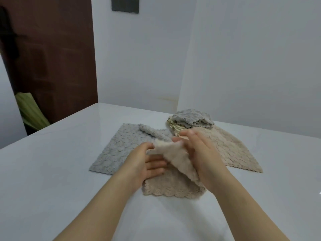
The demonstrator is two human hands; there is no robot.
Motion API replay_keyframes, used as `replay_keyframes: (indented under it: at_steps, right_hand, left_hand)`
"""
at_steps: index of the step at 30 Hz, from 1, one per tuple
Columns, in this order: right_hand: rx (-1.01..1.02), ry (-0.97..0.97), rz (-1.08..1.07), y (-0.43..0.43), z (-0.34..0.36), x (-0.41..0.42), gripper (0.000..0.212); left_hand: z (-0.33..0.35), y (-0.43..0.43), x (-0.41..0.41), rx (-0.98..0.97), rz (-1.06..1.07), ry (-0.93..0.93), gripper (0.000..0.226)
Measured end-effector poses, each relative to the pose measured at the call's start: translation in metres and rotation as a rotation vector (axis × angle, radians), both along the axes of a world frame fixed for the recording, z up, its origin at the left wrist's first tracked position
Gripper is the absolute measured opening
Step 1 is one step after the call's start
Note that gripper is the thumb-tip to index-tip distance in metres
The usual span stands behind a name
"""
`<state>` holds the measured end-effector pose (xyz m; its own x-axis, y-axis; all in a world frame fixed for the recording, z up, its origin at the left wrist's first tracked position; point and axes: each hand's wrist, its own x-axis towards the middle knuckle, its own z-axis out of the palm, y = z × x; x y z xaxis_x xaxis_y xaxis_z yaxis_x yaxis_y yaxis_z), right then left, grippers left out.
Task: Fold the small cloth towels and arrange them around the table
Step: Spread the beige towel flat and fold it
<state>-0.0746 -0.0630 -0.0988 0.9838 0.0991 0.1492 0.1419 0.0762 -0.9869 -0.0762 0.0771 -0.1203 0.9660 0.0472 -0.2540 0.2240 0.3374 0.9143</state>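
A beige towel lies on the white table in front of me, with its far corner lifted and folded over. My right hand pinches that raised corner from the right. My left hand touches the same fold from the left, fingers fairly straight under the cloth. A grey towel lies flat to the left, one corner turned over. A second beige towel lies flat to the right. Behind it sits a pile with a crumpled grey towel on a checked cloth.
White walls stand close behind the table's far edge. A dark brown door and a green object are at the left, beyond the table's left edge. A dark panel hangs on the wall above.
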Motion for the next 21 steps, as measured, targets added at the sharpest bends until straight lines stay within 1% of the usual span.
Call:
replay_keyframes:
  at_steps: [1, 2, 4, 6, 7, 10, 13, 15, 18, 19, 20, 21]
  right_hand:
    - [-0.013, -0.019, -0.013, -0.002, -0.004, 0.001, 0.019]
    - [-0.039, -0.064, -0.072, -0.006, -0.007, 0.001, 0.021]
    - [-0.099, -0.148, -0.210, -0.015, -0.015, 0.000, 0.019]
    - [-0.174, -0.169, -0.296, -0.023, -0.025, 0.001, 0.016]
    - [-0.230, -0.161, -0.317, -0.027, -0.031, 0.001, 0.014]
    - [-0.381, -0.132, -0.299, -0.032, -0.044, 0.006, 0.009]
    - [-0.482, -0.130, -0.226, -0.033, -0.049, 0.009, 0.012]
    - [-0.561, -0.133, -0.186, -0.033, -0.051, 0.009, 0.014]
    - [-0.676, -0.186, -0.196, -0.033, -0.054, 0.010, 0.015]
    - [-0.706, -0.230, -0.225, -0.033, -0.054, 0.011, 0.018]
    - [-0.726, -0.275, -0.246, -0.031, -0.053, 0.010, 0.023]
    - [-0.742, -0.313, -0.246, -0.029, -0.051, 0.009, 0.033]
  left_hand:
    - [-0.002, 0.002, 0.002, 0.001, 0.004, 0.008, 0.020]
    - [-0.006, 0.003, 0.005, 0.030, 0.012, 0.004, 0.019]
    - [-0.013, 0.003, 0.007, 0.225, 0.034, -0.030, 0.014]
    - [-0.017, 0.002, 0.005, 0.423, 0.013, -0.103, 0.026]
    - [-0.018, 0.001, 0.004, 0.481, -0.003, -0.143, 0.030]
    - [-0.019, 0.000, 0.004, 0.540, -0.013, -0.231, 0.029]
    - [-0.021, 0.004, 0.006, 0.613, -0.001, -0.233, 0.028]
    - [-0.021, 0.007, 0.005, 0.749, 0.013, -0.250, 0.026]
    - [-0.020, 0.010, 0.003, 1.088, 0.028, -0.283, 0.028]
    - [-0.019, 0.010, 0.002, 1.195, 0.047, -0.310, 0.034]
    - [-0.016, 0.009, 0.001, 1.256, 0.082, -0.361, 0.039]
    - [-0.013, 0.007, -0.002, 1.268, 0.102, -0.414, 0.040]
